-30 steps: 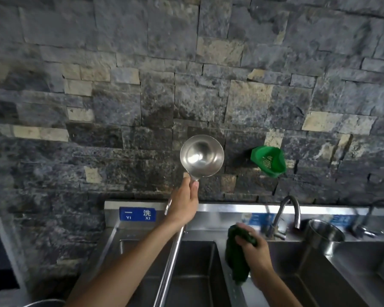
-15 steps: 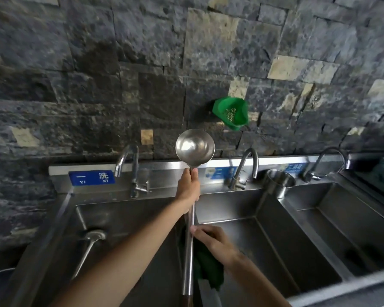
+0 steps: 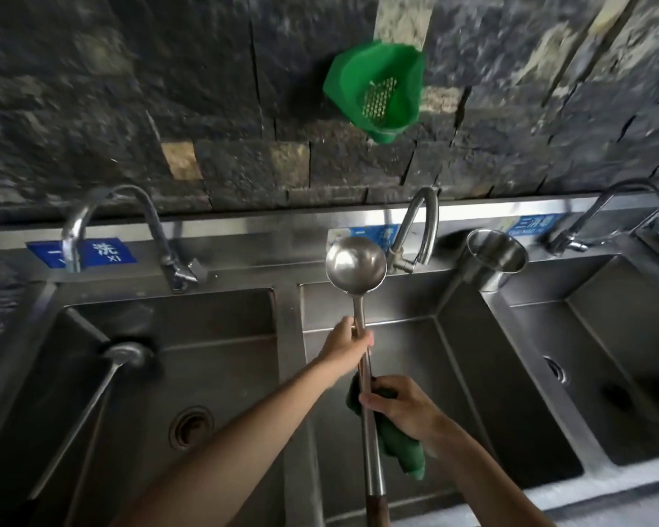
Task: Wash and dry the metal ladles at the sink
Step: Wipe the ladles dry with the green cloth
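Note:
A long metal ladle (image 3: pixel 355 263) stands nearly upright over the middle sink basin (image 3: pixel 404 336), bowl at the top. My left hand (image 3: pixel 346 342) grips its handle a little below the bowl. Lower down, my right hand (image 3: pixel 400 407) holds a green cloth (image 3: pixel 404 446) against the handle, fingers curled round both. A second ladle (image 3: pixel 124 355) leans in the left basin (image 3: pixel 206 355), bowl up near the back left corner.
Three steel basins sit side by side, each with a curved tap (image 3: pixel 421 222) behind it. A steel cup (image 3: pixel 497 256) stands on the rim between the middle and right basins. A green plastic strainer (image 3: pixel 377 89) hangs on the dark stone wall above.
The ladle has come down from in front of the wall to over the middle basin. My right hand brought the cloth from the basin divider onto the handle. The view tilted downward.

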Available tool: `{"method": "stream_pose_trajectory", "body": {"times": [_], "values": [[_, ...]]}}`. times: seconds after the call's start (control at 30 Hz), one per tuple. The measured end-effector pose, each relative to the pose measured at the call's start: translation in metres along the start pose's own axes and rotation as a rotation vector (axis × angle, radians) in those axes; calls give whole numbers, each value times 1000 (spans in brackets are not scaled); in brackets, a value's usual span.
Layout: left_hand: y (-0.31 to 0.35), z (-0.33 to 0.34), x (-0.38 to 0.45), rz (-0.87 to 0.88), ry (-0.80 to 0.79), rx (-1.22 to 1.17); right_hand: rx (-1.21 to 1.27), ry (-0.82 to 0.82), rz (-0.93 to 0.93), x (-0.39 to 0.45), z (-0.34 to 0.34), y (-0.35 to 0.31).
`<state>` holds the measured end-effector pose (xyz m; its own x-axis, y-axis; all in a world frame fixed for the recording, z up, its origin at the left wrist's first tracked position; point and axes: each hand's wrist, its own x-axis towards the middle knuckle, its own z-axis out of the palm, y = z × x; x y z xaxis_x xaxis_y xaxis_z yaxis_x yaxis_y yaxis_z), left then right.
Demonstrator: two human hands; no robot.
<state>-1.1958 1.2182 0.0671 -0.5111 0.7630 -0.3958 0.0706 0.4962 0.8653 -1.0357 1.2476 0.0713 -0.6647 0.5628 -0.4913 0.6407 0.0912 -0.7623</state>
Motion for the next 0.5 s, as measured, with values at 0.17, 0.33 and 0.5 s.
{"method": "stream_pose_trajectory", "body": {"times": [0.17, 0.33, 0.5], "values": [[-48, 47, 14, -241, -74, 95, -40, -86, 175, 35, -4, 44], [-91, 65, 45, -419, -50, 121, -49, -157, 298, 80, 19, 80], [-134, 78, 81, -524, 44, 137, -55, -197, 355, 129, 51, 102]]}}
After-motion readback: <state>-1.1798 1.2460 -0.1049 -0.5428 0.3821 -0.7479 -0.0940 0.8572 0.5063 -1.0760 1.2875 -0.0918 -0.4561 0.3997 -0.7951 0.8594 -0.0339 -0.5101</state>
